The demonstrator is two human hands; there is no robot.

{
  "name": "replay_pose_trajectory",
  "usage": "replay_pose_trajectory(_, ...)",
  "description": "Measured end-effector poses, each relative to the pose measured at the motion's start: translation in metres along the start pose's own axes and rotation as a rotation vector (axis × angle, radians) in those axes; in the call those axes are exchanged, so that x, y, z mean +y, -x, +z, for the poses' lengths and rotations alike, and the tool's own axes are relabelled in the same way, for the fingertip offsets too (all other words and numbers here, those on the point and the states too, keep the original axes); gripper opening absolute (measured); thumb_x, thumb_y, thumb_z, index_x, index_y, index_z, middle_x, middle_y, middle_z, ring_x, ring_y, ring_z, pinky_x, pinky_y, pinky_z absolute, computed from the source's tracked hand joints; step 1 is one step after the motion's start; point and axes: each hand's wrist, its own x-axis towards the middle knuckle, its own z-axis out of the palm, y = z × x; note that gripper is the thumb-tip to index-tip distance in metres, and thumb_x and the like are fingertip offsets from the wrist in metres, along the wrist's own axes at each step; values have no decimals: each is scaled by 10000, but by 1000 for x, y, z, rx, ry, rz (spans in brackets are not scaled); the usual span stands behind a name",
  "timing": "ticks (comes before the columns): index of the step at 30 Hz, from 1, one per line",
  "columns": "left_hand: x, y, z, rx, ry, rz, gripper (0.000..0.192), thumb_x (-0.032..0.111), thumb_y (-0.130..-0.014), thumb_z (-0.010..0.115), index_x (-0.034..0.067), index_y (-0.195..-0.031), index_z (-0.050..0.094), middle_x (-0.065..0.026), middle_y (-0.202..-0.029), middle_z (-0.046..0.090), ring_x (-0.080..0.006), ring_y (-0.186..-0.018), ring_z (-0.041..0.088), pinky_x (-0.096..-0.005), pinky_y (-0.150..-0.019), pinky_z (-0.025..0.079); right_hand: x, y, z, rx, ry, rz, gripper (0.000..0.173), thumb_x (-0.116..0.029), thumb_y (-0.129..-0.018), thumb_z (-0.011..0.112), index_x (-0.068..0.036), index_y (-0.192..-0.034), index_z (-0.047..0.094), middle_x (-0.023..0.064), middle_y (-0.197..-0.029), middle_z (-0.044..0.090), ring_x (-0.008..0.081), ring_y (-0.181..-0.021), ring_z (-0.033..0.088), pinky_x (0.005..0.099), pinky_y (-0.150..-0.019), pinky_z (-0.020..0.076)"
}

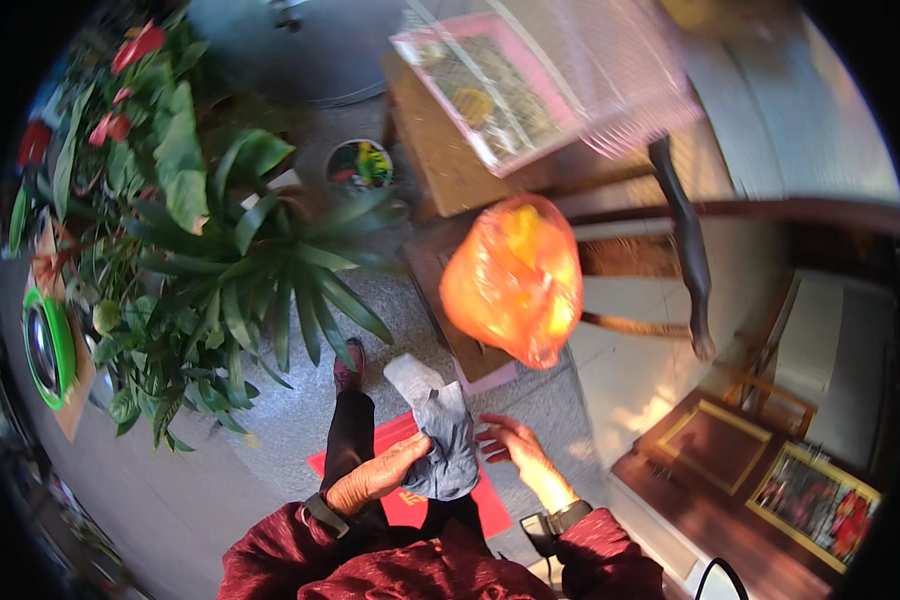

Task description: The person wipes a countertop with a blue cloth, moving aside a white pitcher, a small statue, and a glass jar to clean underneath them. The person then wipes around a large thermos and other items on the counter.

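Note:
My left hand point(379, 474) grips a bunched grey-blue cloth piece point(444, 442), its thumb laid over the near side. The cloth has a paler upper end point(412, 376) and looks like a sock, though its folds hide the exact shape. Just right of the cloth is my right hand point(521, 450), fingers spread and holding nothing. A small gap shows between its fingertips and the fabric. Below both hands, a red mat point(495, 504) with gold marks lies on the grey stone floor.
A filled orange plastic bag point(514, 281) rests on a low wooden surface ahead. Behind it, a pink-based wire cage point(529, 90) stands on wooden furniture. Leafy potted plants point(270, 262) crowd the left, near a green-rimmed round object point(49, 349). A dark red door point(709, 450) is at right.

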Motion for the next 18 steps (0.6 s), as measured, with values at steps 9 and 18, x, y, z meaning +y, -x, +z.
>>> replay_pose_trajectory(9, -69, -55, 129, -191, 41, -135, 576, 418, -968, 392, 7, -1369, 352, -88, -1345, 434, -171, -1226, 406, -320, -1053, 303, 159, 82, -65, -206, -874, -166, 477, -312, -904, 490, -46, -1297, 435, 86, -1228, 503, 190, -1114, 447, 314, -924, 360)
replay_pose_trajectory(18, -167, -98, 257, -422, -131, -150, 534, 384, -955, 449, 64, -1374, 366, -9, -1359, 423, -128, -1249, 361, -304, -1066, 245, 228, 173, -182, -174, -867, -560, 507, -370, -942, 382, -28, -1315, 411, 80, -1312, 467, 212, -1221, 433, 360, -1042, 326)
